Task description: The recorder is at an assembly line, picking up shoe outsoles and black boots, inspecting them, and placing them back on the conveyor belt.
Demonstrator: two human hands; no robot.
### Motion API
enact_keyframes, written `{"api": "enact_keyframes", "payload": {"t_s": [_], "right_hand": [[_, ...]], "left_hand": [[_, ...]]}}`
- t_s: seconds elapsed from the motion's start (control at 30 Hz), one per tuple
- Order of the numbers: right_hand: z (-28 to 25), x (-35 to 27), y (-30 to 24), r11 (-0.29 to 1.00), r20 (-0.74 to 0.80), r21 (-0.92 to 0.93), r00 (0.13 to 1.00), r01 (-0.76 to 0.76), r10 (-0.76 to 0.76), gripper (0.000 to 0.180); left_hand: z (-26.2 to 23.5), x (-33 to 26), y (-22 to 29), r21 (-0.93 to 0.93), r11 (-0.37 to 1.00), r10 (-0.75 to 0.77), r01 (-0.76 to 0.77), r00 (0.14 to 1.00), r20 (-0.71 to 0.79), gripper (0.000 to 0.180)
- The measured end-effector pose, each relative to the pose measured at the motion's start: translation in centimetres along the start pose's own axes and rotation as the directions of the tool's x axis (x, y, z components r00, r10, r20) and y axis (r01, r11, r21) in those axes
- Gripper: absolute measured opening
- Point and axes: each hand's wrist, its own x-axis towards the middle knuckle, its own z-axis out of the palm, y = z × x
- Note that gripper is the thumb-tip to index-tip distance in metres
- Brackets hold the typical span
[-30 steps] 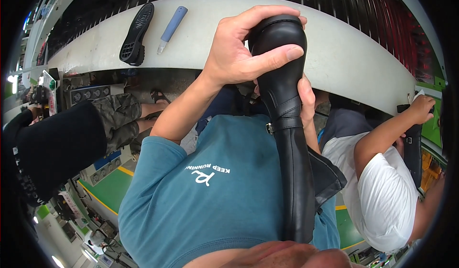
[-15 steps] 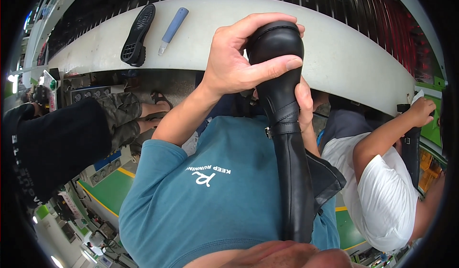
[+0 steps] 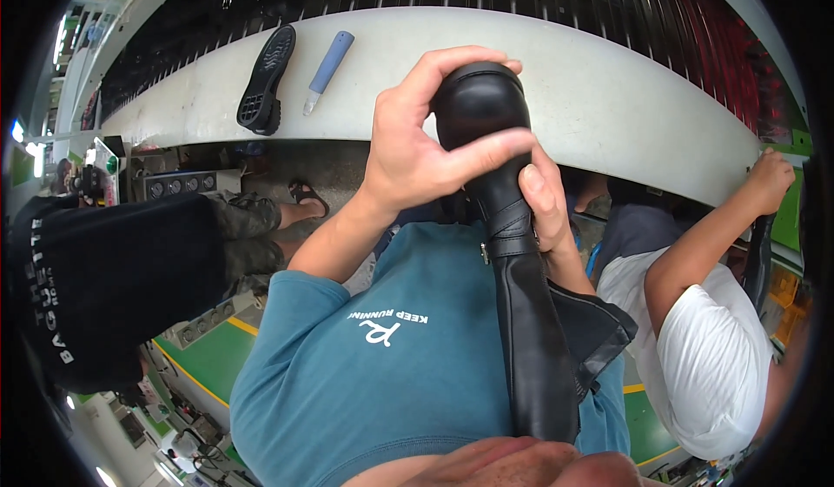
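I hold a tall black leather boot upright in front of my teal shirt, toe up. My left hand wraps the rounded toe, thumb across its front and index finger arched over the top. At the ankle strap, my right hand grips the boot from behind, mostly hidden by the shaft. The boot's zip side flares open at the lower right.
A white curved conveyor belt runs across the top, carrying a black sole and a blue pen-like tool. A co-worker in a white shirt reaches to the belt at right. Another person in black stands at left.
The boot's toe has shifted slightly down and left. My left hand has re-gripped it, the thumb now lying across the toe's front.
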Motion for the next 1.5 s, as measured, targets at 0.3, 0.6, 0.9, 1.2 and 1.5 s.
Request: {"api": "enact_keyframes", "payload": {"t_s": [0.3, 0.6, 0.9, 1.2, 1.5], "right_hand": [[-1.7, -1.6, 0.9, 0.985, -0.019, -0.153, 0.996, 0.080, -0.084, 0.055], [0.7, -5.2, 7.9, 0.893, -0.316, -0.362, 0.866, 0.267, -0.387, 0.066], [-3.6, -1.7, 3.2, 0.508, 0.166, -0.714, 0.821, 0.482, -0.547, 0.053], [-3.2, -0.5, 2.7, 0.492, 0.212, -0.739, 0.852, 0.460, -0.479, 0.053], [-4.0, 1.2, 1.2, 0.485, 0.224, -0.806, 0.933, 0.340, -0.282, 0.050]], "left_hand": [[-0.5, -2.3, -0.6, -0.113, 0.993, -0.043, 0.033, 0.996, -0.083, 0.059], [-0.7, -5.0, -1.5, -0.251, 0.968, -0.058, -0.020, 0.953, -0.298, 0.055], [-7.0, -6.5, -1.8, 0.025, 0.981, -0.192, 0.190, 0.971, 0.140, 0.085], [-7.9, -7.6, -3.5, 0.100, 0.983, -0.168, 0.157, 0.979, 0.115, 0.072], [-7.0, -9.5, -7.5, -0.084, 0.840, -0.532, 0.536, 0.844, 0.061, 0.063]]}}
